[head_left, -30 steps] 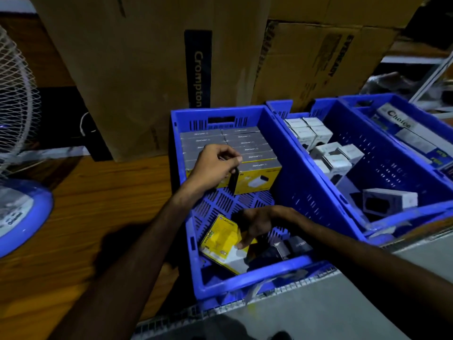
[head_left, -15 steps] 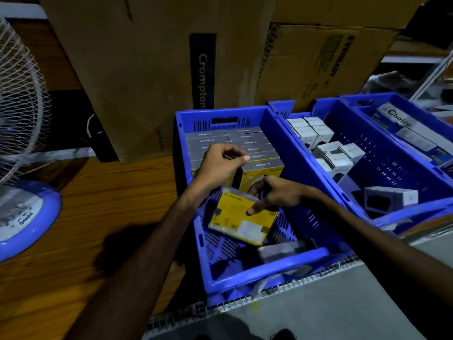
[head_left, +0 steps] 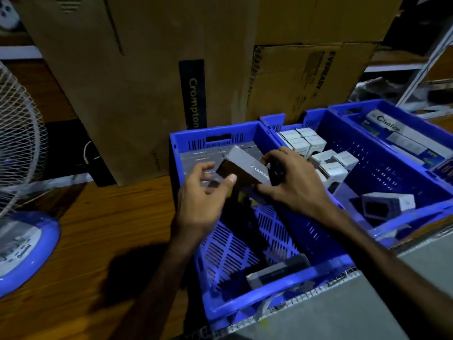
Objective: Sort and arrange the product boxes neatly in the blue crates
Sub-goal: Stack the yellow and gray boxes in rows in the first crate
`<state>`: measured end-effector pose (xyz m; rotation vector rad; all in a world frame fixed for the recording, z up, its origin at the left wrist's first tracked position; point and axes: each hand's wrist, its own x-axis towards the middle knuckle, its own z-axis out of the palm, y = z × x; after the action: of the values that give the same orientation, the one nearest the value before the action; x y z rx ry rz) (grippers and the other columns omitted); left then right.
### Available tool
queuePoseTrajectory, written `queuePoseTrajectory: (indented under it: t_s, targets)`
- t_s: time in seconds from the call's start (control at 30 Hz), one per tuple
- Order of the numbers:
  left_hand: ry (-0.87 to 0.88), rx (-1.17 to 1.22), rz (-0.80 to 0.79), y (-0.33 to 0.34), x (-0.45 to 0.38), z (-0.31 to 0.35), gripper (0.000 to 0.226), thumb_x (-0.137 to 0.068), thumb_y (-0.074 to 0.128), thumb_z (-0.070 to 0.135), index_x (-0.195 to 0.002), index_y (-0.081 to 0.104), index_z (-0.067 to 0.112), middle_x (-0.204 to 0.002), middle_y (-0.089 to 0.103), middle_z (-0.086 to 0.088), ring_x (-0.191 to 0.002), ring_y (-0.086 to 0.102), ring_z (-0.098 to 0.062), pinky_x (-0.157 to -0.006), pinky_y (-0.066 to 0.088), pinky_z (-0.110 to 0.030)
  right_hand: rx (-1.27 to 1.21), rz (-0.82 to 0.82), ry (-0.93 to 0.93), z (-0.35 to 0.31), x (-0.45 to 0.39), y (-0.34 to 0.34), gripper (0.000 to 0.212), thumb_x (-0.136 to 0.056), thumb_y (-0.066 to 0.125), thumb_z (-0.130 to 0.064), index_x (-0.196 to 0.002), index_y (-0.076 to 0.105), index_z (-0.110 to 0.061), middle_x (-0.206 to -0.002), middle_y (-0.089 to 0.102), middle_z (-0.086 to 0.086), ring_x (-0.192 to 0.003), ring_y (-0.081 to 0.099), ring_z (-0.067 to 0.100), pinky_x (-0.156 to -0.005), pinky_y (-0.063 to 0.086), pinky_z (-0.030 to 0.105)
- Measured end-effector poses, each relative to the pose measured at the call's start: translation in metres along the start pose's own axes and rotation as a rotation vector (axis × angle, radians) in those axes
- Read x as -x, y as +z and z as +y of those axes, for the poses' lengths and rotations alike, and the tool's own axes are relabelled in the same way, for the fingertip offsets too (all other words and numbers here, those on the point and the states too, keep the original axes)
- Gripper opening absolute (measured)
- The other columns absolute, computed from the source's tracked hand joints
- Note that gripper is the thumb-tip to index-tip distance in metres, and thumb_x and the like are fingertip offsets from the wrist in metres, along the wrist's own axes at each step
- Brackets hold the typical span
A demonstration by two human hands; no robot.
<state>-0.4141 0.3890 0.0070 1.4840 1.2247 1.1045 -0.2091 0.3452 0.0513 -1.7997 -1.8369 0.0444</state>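
Note:
I hold a grey product box with white lettering between both hands, above the left blue crate. My right hand grips its right end. My left hand takes its left end, thumb on the near face and fingers behind. A row of grey-topped boxes stands packed against the crate's far wall, partly hidden by the held box. One loose grey box lies flat at the crate's near end.
The middle blue crate holds stacked white boxes and a loose white box. A third crate at far right holds a "Choice" carton. Tall cardboard cartons stand behind; a fan sits left on the wooden floor.
My right hand lifted the yellow box from the crate bottom and turned it so its grey side shows. My left hand left the packed row and came onto the box's left end.

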Motion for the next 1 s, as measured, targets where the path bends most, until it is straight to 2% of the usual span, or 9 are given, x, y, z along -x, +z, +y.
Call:
queuePoseTrajectory:
  t_s: [0.1, 0.23, 0.33, 0.43, 0.6, 0.67, 0.8, 0.87, 1.0]
  targets:
    - [-0.016, 0.026, -0.155, 0.016, 0.02, -0.002, 0.083, -0.067, 0.072, 0.073, -0.142, 0.051, 0.042, -0.132, 0.061, 0.006, -0.111, 0.068, -0.015, -0.098, 0.058, -0.047, -0.175, 0.102, 0.193, -0.024, 0.017, 0.024, 0.044, -0.068, 0.069, -0.063, -0.095, 0.053, -0.031, -0.091, 0.059, -0.011, -0.079, 0.057, 0.012, -0.066, 0.044, 0.033]
    - [0.036, -0.019, -0.255, 0.012, 0.025, -0.007, 0.084, -0.072, 0.071, 0.076, -0.147, 0.039, 0.056, -0.15, 0.052, 0.016, -0.135, 0.054, -0.01, -0.111, 0.049, -0.046, -0.562, 0.085, 0.616, -0.039, 0.017, 0.048, 0.047, -0.063, 0.079, -0.053, -0.093, 0.056, -0.025, -0.081, 0.067, -0.006, -0.076, 0.067, 0.015, -0.07, 0.054, 0.038]
    - [0.17, -0.197, -0.331, 0.001, 0.027, -0.01, 0.099, -0.066, 0.079, 0.071, -0.152, 0.035, 0.051, -0.148, 0.053, 0.019, -0.137, 0.052, -0.006, -0.114, 0.046, -0.039, -1.017, 0.04, 0.855, -0.036, 0.009, 0.055, 0.049, -0.068, 0.081, -0.035, -0.103, 0.059, -0.01, -0.081, 0.068, 0.001, -0.071, 0.067, 0.018, -0.062, 0.053, 0.035]
    - [0.384, -0.414, -0.198, 0.006, 0.029, -0.017, 0.089, -0.067, 0.086, 0.057, -0.146, 0.052, 0.034, -0.139, 0.061, 0.014, -0.13, 0.057, -0.01, -0.11, 0.045, -0.031, -1.289, -0.007, 0.948, -0.034, 0.004, 0.054, 0.064, -0.068, 0.083, -0.026, -0.122, 0.061, -0.001, -0.083, 0.068, 0.012, -0.065, 0.067, 0.025, -0.058, 0.051, 0.034]
    - [0.396, -0.366, -0.009, 0.006, 0.016, -0.022, 0.044, -0.077, 0.082, 0.042, -0.117, 0.072, 0.027, -0.106, 0.077, 0.01, -0.097, 0.073, -0.015, -0.082, 0.059, -0.041, -1.462, -0.145, 0.766, -0.037, 0.008, 0.043, 0.048, -0.082, 0.08, -0.046, -0.106, 0.06, -0.01, -0.076, 0.056, 0.01, -0.071, 0.059, 0.024, -0.069, 0.046, 0.037]
    - [0.248, -0.12, -0.061, 0.0, 0.011, -0.026, 0.035, -0.079, 0.084, 0.031, -0.112, 0.076, 0.026, -0.097, 0.08, 0.011, -0.089, 0.076, -0.008, -0.079, 0.063, -0.039, -1.409, -0.11, 0.669, -0.032, 0.01, 0.037, 0.043, -0.086, 0.073, -0.05, -0.105, 0.058, -0.014, -0.075, 0.059, 0.004, -0.07, 0.063, 0.017, -0.072, 0.05, 0.034]
    - [0.063, 0.273, -0.257, -0.021, -0.006, -0.029, 0.04, -0.075, 0.085, 0.01, -0.113, 0.074, 0.018, -0.109, 0.08, 0.0, -0.101, 0.076, -0.015, -0.088, 0.061, -0.033, -0.89, 0.072, 0.447, -0.004, 0.019, 0.033, 0.044, -0.093, 0.072, -0.035, -0.126, 0.048, -0.022, -0.078, 0.07, -0.001, -0.079, 0.072, 0.012, -0.075, 0.054, 0.029]
    - [0.031, 0.304, -0.344, -0.034, -0.015, -0.024, 0.04, -0.073, 0.082, 0.007, -0.112, 0.073, 0.013, -0.109, 0.08, -0.005, -0.099, 0.076, -0.016, -0.085, 0.061, -0.03, -0.831, 0.002, 0.372, 0.012, 0.017, 0.025, 0.046, -0.092, 0.072, -0.032, -0.131, 0.049, -0.023, -0.068, 0.064, -0.002, -0.07, 0.067, 0.006, -0.072, 0.051, 0.026]
    - [0.005, 0.21, -0.495, -0.051, -0.034, -0.013, 0.043, -0.081, 0.076, -0.01, -0.12, 0.068, 0.005, -0.118, 0.077, -0.014, -0.105, 0.074, -0.022, -0.087, 0.062, -0.032, -0.752, -0.266, 0.294, 0.032, 0.001, 0.019, 0.045, -0.085, 0.071, -0.04, -0.121, 0.063, -0.014, -0.084, 0.066, 0.026, -0.073, 0.066, 0.018, -0.072, 0.051, 0.038]
